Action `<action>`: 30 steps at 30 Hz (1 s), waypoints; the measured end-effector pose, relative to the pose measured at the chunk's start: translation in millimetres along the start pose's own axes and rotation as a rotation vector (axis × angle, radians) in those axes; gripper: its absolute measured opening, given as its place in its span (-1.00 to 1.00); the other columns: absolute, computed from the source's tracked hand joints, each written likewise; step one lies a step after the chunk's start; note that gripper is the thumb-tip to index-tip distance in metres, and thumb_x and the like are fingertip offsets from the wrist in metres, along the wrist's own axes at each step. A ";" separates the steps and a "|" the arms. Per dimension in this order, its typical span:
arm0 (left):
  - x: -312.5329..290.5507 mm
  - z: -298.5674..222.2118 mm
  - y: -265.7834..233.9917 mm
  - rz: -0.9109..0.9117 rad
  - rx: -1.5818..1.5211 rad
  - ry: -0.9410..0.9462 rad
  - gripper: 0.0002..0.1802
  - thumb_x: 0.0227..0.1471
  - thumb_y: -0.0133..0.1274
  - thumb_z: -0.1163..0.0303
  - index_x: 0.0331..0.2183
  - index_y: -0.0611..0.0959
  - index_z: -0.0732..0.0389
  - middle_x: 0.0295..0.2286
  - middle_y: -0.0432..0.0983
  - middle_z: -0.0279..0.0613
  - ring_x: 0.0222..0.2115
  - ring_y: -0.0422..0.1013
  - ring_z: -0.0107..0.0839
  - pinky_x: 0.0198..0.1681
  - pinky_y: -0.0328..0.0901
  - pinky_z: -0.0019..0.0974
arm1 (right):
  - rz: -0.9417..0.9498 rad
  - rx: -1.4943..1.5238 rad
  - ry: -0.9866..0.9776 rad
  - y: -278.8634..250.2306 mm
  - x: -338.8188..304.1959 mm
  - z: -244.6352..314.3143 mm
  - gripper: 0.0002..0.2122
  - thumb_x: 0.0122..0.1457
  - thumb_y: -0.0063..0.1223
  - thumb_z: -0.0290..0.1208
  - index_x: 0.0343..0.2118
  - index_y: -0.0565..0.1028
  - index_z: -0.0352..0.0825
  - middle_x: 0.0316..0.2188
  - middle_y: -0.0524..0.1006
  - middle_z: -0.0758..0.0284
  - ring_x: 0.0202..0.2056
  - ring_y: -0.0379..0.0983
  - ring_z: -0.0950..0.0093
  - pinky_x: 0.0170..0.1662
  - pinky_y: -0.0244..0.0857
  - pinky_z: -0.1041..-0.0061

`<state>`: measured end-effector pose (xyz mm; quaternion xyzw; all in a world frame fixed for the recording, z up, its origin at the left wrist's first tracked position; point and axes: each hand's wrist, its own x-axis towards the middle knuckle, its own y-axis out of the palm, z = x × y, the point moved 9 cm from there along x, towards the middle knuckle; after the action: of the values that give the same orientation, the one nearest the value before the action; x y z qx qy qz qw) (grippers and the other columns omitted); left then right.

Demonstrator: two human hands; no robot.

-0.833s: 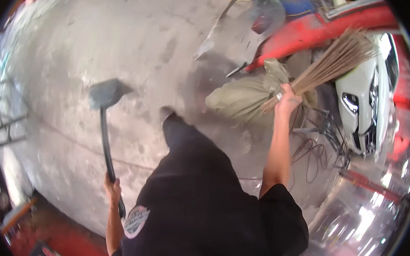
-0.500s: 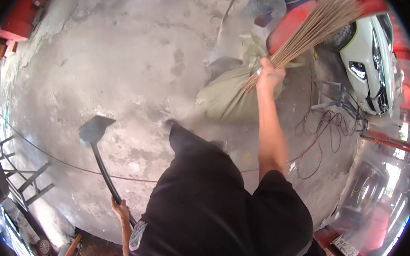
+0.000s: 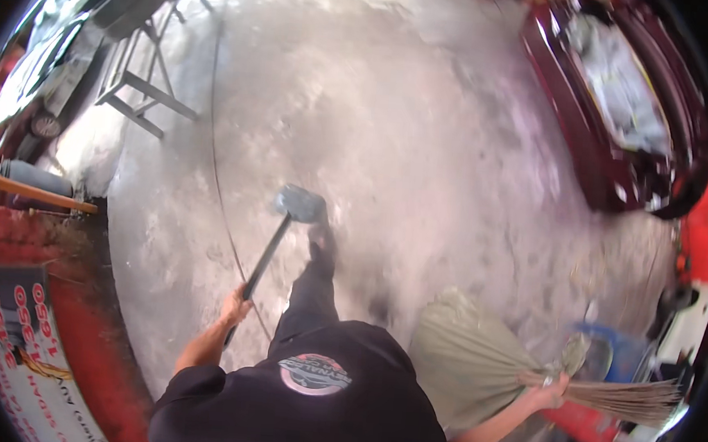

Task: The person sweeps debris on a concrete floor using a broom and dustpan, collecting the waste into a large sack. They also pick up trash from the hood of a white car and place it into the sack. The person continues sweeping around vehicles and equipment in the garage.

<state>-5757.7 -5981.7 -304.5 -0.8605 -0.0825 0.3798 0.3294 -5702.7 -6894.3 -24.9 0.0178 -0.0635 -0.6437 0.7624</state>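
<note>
My left hand (image 3: 236,305) is closed round the black handle of a long-handled dustpan (image 3: 263,256). The grey pan hangs above the floor, close to my forward foot. Out to my right, my right hand (image 3: 549,394) grips a stick broom (image 3: 625,399), a bundle of thin brown sticks whose loose ends fan out to the right. The gathered neck of a full olive-green sack (image 3: 463,356) is bunched at that same hand. The sack hangs beside my right side; whether its bottom touches the floor I cannot tell.
A dark red car body part (image 3: 556,95) stands far right. A grey metal stand (image 3: 145,95) is far left, with a thin cable (image 3: 217,129) along the floor. A printed sign board (image 3: 21,345) and a red ledge (image 3: 89,317) lie near left; a blue object (image 3: 620,350) is at right.
My body has turned to the left, so the room has swung round in view. The dustpan has come in front of me. Broom and sack are now at my right side.
</note>
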 end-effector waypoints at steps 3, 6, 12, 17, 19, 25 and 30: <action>77.4 40.7 -43.2 -0.086 -0.030 0.019 -0.23 -0.12 0.19 0.37 0.19 0.43 0.28 -0.20 0.61 0.24 -0.19 0.57 0.01 -0.08 0.43 -0.08 | 0.112 -0.209 -0.034 149.4 -64.6 -27.5 -0.69 -0.07 0.18 -0.54 -0.28 0.51 -0.70 -0.31 0.54 0.14 -0.30 0.50 0.28 -0.21 0.43 0.23; 157.0 -66.7 -102.6 0.008 -0.184 -0.068 -0.26 -0.11 0.21 0.35 0.16 0.45 0.30 -0.20 0.61 0.24 -0.16 0.57 0.03 -0.06 0.42 -0.04 | 0.128 -0.095 0.101 258.0 -105.6 -68.8 -0.67 -0.08 0.18 -0.50 -0.29 0.51 -0.70 -0.31 0.51 0.16 -0.30 0.44 0.28 -0.20 0.37 0.23; 318.0 -105.0 -220.5 -0.107 -0.277 -0.011 -0.32 -0.10 0.18 0.38 0.11 0.48 0.34 -0.39 0.62 0.17 -0.55 0.57 -0.15 -0.44 0.45 -0.13 | 0.155 -0.187 0.171 457.8 -245.1 -85.7 -0.70 -0.14 0.22 -0.40 -0.42 0.54 -0.60 -0.39 0.50 0.22 -0.38 0.42 0.30 -0.25 0.37 0.21; 461.6 -128.6 -325.1 -0.248 -0.387 -0.030 -0.37 -0.12 0.15 0.44 0.06 0.52 0.38 -0.41 0.62 0.13 -0.55 0.55 -0.11 -0.42 0.44 -0.11 | 0.169 -0.275 0.111 634.8 -324.5 -98.7 -0.67 -0.08 0.23 -0.37 -0.39 0.56 -0.63 -0.34 0.54 0.13 -0.35 0.43 0.24 -0.23 0.36 0.20; 524.8 -148.6 -365.3 -0.183 -0.363 -0.140 -0.39 -0.11 0.15 0.40 0.04 0.51 0.39 -0.40 0.61 0.16 -0.44 0.59 -0.08 -0.32 0.45 -0.07 | 0.109 -0.374 0.057 704.7 -369.0 -83.1 -0.67 -0.10 0.23 -0.38 -0.40 0.56 -0.64 -0.32 0.55 0.10 -0.34 0.46 0.22 -0.23 0.37 0.18; 656.3 -174.8 -472.2 -0.224 -0.397 -0.153 -0.43 -0.09 0.11 0.37 -0.02 0.50 0.45 -0.55 0.56 0.10 -0.63 0.53 -0.13 -0.53 0.44 -0.09 | 0.072 -0.210 0.130 916.1 -442.6 -94.4 -0.76 -0.23 0.24 -0.51 -0.50 0.49 -0.57 -0.38 0.49 0.18 -0.42 0.44 0.25 -0.33 0.38 0.20; 763.9 -190.9 -591.6 -0.294 -0.348 -0.195 -0.52 -0.11 0.08 0.36 -0.11 0.53 0.40 -0.54 0.55 0.13 -0.57 0.55 -0.03 -0.42 0.46 -0.04 | 0.212 -0.212 0.108 1117.5 -547.3 -84.2 -0.74 -0.26 0.24 -0.54 -0.48 0.47 -0.56 -0.35 0.49 0.18 -0.40 0.48 0.23 -0.29 0.43 0.22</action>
<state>-5025.4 -5323.2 -295.5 -0.8422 -0.3022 0.3894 0.2185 -4687.5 -6169.8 -27.1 -0.0349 0.0441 -0.5608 0.8261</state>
